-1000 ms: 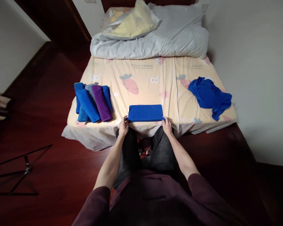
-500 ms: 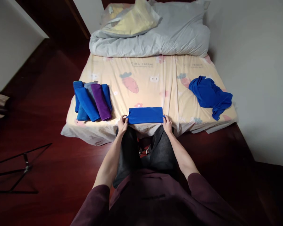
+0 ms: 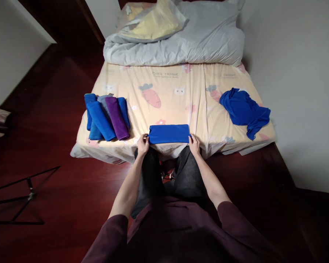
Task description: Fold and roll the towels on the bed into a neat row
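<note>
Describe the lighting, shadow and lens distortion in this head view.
Head view: light falls brightest on the bed sheet and far duvet; the floor and the maroon sleeves sink into shadow; wide-angle bending curves the bed edges and walls; the folded blue cloth, held between left hand and right hand, stays sharp.

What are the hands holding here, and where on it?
Both hold the folded blue cloth at the bed's near edge: left hand at its left end, right hand at its right end.
</note>
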{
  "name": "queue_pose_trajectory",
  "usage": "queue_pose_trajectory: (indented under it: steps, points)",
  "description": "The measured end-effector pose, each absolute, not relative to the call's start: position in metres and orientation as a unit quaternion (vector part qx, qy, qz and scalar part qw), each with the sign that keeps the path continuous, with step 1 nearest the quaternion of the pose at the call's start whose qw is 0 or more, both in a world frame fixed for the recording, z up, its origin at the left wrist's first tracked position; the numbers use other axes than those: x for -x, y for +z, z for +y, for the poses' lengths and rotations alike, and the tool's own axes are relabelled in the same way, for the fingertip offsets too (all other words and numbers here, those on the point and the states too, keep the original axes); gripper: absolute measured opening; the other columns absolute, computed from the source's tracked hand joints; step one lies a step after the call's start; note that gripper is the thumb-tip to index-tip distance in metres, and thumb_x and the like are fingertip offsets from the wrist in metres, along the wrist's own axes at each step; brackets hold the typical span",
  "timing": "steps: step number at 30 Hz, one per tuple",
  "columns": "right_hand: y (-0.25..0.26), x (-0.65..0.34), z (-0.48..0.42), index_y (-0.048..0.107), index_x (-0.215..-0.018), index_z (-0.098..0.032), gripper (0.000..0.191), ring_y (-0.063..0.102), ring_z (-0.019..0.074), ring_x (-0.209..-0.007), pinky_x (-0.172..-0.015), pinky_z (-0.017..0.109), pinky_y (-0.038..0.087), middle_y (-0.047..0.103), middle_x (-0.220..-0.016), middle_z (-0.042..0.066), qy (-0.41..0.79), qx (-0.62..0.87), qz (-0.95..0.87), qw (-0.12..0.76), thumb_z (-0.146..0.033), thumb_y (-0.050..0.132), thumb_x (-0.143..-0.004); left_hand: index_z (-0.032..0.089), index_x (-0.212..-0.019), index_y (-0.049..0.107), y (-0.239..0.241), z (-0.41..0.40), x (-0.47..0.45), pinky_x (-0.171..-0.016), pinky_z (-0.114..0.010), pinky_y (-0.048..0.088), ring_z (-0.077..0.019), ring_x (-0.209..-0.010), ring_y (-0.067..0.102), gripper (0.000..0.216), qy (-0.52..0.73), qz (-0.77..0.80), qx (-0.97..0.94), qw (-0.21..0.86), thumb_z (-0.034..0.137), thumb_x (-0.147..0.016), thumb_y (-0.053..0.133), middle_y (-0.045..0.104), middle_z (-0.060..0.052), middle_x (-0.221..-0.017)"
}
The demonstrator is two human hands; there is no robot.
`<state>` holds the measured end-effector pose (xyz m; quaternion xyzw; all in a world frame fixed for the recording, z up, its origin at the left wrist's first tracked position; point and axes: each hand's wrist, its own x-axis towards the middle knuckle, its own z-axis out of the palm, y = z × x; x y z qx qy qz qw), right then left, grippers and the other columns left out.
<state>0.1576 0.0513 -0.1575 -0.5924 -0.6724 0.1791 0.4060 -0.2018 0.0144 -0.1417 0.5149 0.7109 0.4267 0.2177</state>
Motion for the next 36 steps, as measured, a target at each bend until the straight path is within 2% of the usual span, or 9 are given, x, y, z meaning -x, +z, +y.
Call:
queue_pose_trajectory:
  steps: [8, 15, 18, 21, 25, 30, 33, 36]
  points:
    - [-0.154, -0.157, 0.052, 0.069, -0.133, -0.016, 0.044, 0.069, 0.0264, -0.123, -0.112, 0.042, 0.054, 0.071, -0.132, 0.016, 0.186, 0.585, -0.678, 0.405, -0.041, 0.044, -0.107, 0.017, -0.122, 0.067, -0.139, 0.009, 0.201, -0.094, -0.039, 0.055, -0.0249, -0.097, 0.071, 0.035, 0.403, 0.712, -0.543, 0.192, 0.037, -0.099, 0.051, 0.073, -0.014, -0.118]
    - [-0.15, -0.155, 0.05, 0.071, -0.127, -0.017, 0.043, 0.071, 0.0247, -0.109, -0.104, 0.041, 0.057, 0.074, -0.122, 0.015, 0.194, 0.584, -0.664, 0.425, -0.044, 0.045, -0.106, 0.019, -0.123, 0.067, -0.128, 0.002, 0.196, -0.09, -0.039, 0.054, -0.0264, -0.097, 0.072, 0.032, 0.349, 0.727, -0.571, 0.153, 0.035, -0.102, 0.048, 0.073, -0.014, -0.119]
    - [-0.148, -0.155, 0.047, 0.07, -0.127, -0.018, 0.041, 0.07, 0.0245, -0.108, -0.102, 0.04, 0.057, 0.073, -0.119, 0.014, 0.184, 0.586, -0.666, 0.424, -0.043, 0.045, -0.107, 0.021, -0.123, 0.066, -0.129, 0.001, 0.197, -0.09, -0.04, 0.053, -0.0278, -0.097, 0.071, 0.03, 0.325, 0.733, -0.579, 0.148, 0.034, -0.102, 0.049, 0.074, -0.013, -0.114]
    - [-0.146, -0.155, 0.044, 0.069, -0.13, -0.018, 0.039, 0.067, 0.0255, -0.116, -0.106, 0.04, 0.054, 0.07, -0.124, 0.015, 0.142, 0.589, -0.676, 0.419, -0.039, 0.045, -0.107, 0.021, -0.119, 0.068, -0.128, 0.0, 0.199, -0.097, -0.044, 0.051, -0.0311, -0.107, 0.068, 0.027, 0.314, 0.726, -0.599, 0.125, 0.032, -0.1, 0.054, 0.074, -0.014, -0.109]
    - [-0.144, -0.154, 0.041, 0.073, -0.125, -0.02, 0.035, 0.065, 0.0267, -0.119, -0.11, 0.044, 0.049, 0.07, -0.126, 0.014, 0.078, 0.578, -0.722, 0.373, -0.026, 0.043, -0.107, 0.022, -0.114, 0.071, -0.126, -0.002, 0.2, -0.111, -0.049, 0.046, -0.031, -0.127, 0.061, 0.024, 0.352, 0.68, -0.636, 0.101, 0.028, -0.098, 0.054, 0.07, -0.014, -0.129]
    - [-0.143, -0.153, 0.038, 0.074, -0.126, -0.023, 0.048, 0.059, 0.0258, -0.134, -0.115, 0.05, 0.043, 0.069, -0.137, 0.011, 0.058, 0.515, -0.795, 0.317, -0.006, 0.036, -0.1, 0.021, -0.115, 0.073, -0.129, -0.002, 0.202, -0.121, -0.053, 0.043, -0.026, -0.141, 0.055, 0.034, 0.359, 0.594, -0.702, 0.163, 0.019, -0.097, 0.044, 0.067, -0.011, -0.142]
    - [-0.142, -0.15, 0.039, 0.072, -0.131, -0.023, 0.054, 0.056, 0.0233, -0.141, -0.119, 0.05, 0.041, 0.069, -0.14, 0.009, 0.079, 0.473, -0.82, 0.312, -0.003, 0.033, -0.098, 0.021, -0.121, 0.072, -0.131, 0.0, 0.203, -0.125, -0.056, 0.039, -0.026, -0.146, 0.051, 0.038, 0.337, 0.584, -0.714, 0.189, 0.016, -0.095, 0.043, 0.064, -0.011, -0.146]
    - [-0.137, -0.146, 0.041, 0.069, -0.136, -0.022, 0.05, 0.057, 0.0227, -0.14, -0.121, 0.049, 0.04, 0.069, -0.141, 0.009, 0.107, 0.47, -0.818, 0.314, -0.009, 0.037, -0.099, 0.021, -0.13, 0.067, -0.128, 0.002, 0.201, -0.128, -0.054, 0.035, -0.0253, -0.149, 0.047, 0.04, 0.314, 0.593, -0.715, 0.197, 0.021, -0.098, 0.044, 0.06, -0.01, -0.151]
